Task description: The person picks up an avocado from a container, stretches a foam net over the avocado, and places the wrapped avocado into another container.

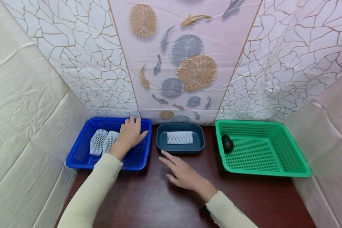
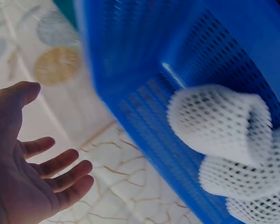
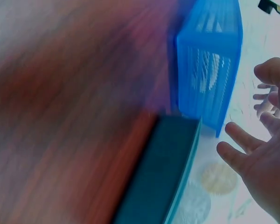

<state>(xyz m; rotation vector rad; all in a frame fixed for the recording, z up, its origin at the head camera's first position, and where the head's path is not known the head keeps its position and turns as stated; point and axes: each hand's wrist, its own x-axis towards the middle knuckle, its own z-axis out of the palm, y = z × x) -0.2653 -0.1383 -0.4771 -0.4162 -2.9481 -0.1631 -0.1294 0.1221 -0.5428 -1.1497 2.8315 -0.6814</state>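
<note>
My left hand [image 1: 130,133] hovers over the right part of the blue basket [image 1: 79,165], fingers spread and holding nothing. White foam net sleeves [image 1: 98,142] lie in that basket; the left wrist view shows several sleeves [image 2: 214,123] stacked together, partly hidden by my forearm in the head view. My right hand [image 1: 185,173] is above the table just in front of the dark teal tray [image 1: 199,148], fingers extended and nothing in them. One flat white foam net sleeve [image 1: 180,137] lies in the tray.
At the right stands a green basket [image 1: 268,173] with a dark, glossy oval object [image 1: 227,144] by its left wall. All containers sit on a brown wooden table [image 1: 148,202]. Patterned cloth [image 1: 102,63] hangs behind, with pale cloth walls on both sides.
</note>
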